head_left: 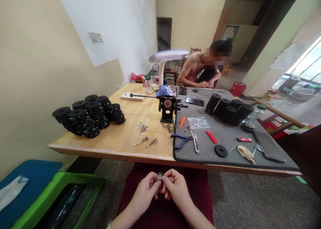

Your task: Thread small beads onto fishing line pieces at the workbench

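Observation:
A small grey tuft (159,176), fanned out at the top, is held above my lap in front of the table edge. My left hand (147,189) pinches it from one side between thumb and fingers. From the other side my right hand (175,186) closes on it with thumb and forefinger, the two hands almost touching. What is lower down between the fingers is hidden. On the table ahead lie two similar tufts on thin stems, one pale-stemmed (140,141) and one reddish (151,142). Behind them is a scatter of coloured beads (142,127).
Stacked black spools (92,108) stand left, more black rolls (228,110) right. A winding device (167,105) and lamp (168,56) stand mid-table. On the grey mat (200,157) lie blue-handled pliers (182,140), thread snips (195,142) and a red-handled tool (211,136). Another person (194,67) sits opposite.

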{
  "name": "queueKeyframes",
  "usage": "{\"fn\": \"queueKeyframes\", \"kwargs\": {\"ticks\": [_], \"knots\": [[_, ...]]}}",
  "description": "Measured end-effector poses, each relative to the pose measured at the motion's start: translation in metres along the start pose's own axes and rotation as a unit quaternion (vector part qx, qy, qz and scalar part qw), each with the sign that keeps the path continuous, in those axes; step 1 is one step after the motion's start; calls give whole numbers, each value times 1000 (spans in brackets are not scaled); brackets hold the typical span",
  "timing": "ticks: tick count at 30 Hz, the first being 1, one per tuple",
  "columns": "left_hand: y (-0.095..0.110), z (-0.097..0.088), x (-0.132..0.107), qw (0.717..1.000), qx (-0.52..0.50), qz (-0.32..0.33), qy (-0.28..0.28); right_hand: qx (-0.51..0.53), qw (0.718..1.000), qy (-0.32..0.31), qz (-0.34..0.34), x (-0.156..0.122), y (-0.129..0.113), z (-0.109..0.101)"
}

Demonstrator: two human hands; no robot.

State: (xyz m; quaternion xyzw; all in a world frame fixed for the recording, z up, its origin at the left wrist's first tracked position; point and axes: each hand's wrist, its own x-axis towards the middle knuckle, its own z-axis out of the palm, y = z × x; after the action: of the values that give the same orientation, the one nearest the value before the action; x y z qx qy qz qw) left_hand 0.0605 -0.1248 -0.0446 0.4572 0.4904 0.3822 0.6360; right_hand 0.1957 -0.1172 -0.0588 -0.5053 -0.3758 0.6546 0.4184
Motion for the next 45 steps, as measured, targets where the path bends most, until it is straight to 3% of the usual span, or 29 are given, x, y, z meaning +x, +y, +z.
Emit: {"fn": "queueKeyframes", "kwargs": {"ticks": [6, 14, 26, 45], "knots": [[4, 4, -1, 988, -135, -67, -19, 32, 999, 1, 9, -1, 1, 0], [-6, 1, 4, 987, -134, -83, 33, 23, 999, -19, 34, -2, 5, -4], [-9, -5, 7, 996, 10, 13, 85, 44, 995, -59, 72, -10, 5, 3], [-6, -3, 4, 997, 34, 15, 73, 34, 995, -58, 75, -7, 9, 2]]}}
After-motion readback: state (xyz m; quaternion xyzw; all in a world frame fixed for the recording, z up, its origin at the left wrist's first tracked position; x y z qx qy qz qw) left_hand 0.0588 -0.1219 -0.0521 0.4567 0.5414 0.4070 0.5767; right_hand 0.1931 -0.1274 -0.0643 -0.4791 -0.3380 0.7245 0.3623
